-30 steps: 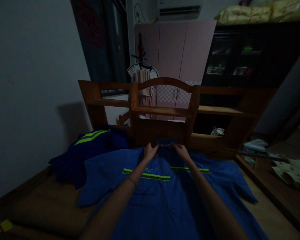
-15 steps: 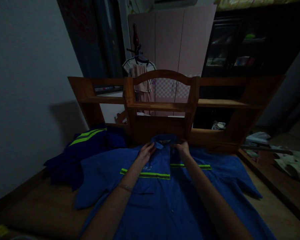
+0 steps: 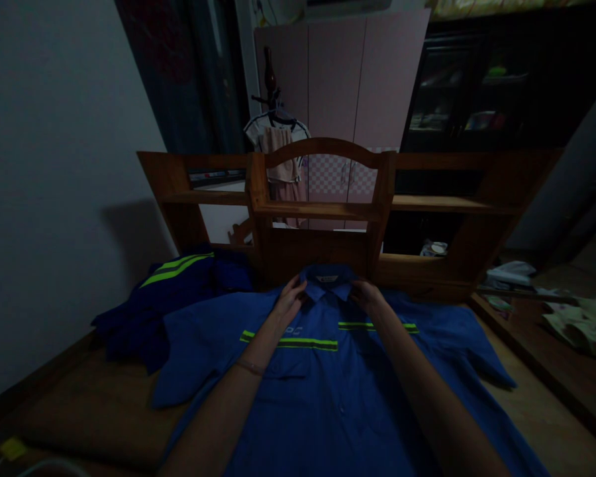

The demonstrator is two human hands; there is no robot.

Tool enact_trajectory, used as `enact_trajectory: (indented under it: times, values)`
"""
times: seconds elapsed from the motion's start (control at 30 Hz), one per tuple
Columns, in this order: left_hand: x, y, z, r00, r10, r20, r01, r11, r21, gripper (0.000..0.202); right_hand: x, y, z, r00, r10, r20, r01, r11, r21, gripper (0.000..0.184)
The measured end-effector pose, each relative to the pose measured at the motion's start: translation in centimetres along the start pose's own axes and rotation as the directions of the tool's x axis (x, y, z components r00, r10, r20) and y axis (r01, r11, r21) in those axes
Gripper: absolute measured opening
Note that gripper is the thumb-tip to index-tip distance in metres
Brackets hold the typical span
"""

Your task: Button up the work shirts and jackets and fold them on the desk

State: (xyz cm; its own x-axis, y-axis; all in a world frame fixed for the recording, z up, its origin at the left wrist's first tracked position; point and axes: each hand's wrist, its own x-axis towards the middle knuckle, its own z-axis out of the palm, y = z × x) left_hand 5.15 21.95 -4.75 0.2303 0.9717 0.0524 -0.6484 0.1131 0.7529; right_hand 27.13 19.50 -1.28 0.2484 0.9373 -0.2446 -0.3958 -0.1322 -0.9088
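A blue work shirt (image 3: 328, 391) with yellow-green reflective stripes lies spread front-up on a wooden bed platform. Its collar (image 3: 328, 278) rests near the wooden headboard. My left hand (image 3: 291, 299) pinches the collar's left side, and my right hand (image 3: 366, 295) grips the collar's right side. Both forearms stretch out over the shirt's chest. The short sleeves lie flat to either side.
A second dark blue garment (image 3: 163, 298) with a reflective stripe is heaped at the left by the wall. The wooden headboard shelf (image 3: 322, 212) stands just beyond the collar. A pink wardrobe (image 3: 338, 86), a clothes stand and dark cabinets lie behind. Clutter lies on the floor at right (image 3: 576, 324).
Both hands have drawn the collar flat and slightly nearer. The collar now lies neatly with its label showing. The camera tilted down a little from one second ago.
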Motion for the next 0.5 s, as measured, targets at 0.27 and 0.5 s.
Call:
enact_trajectory:
  times: [0.27,0.5]
  values:
    - [0.20,-0.19,-0.01,0.998,0.042,0.045,-0.042,0.999,0.000,0.061,0.24,-0.43,-0.22,0.999,-0.013,-0.053,0.014,1.000,0.020,0.017]
    - [-0.01,-0.02,0.42,0.998,0.025,0.064,-0.027,0.999,0.030,0.073,0.69,0.25,-0.08,0.995,-0.028,-0.091,0.024,0.999,-0.046,0.026]
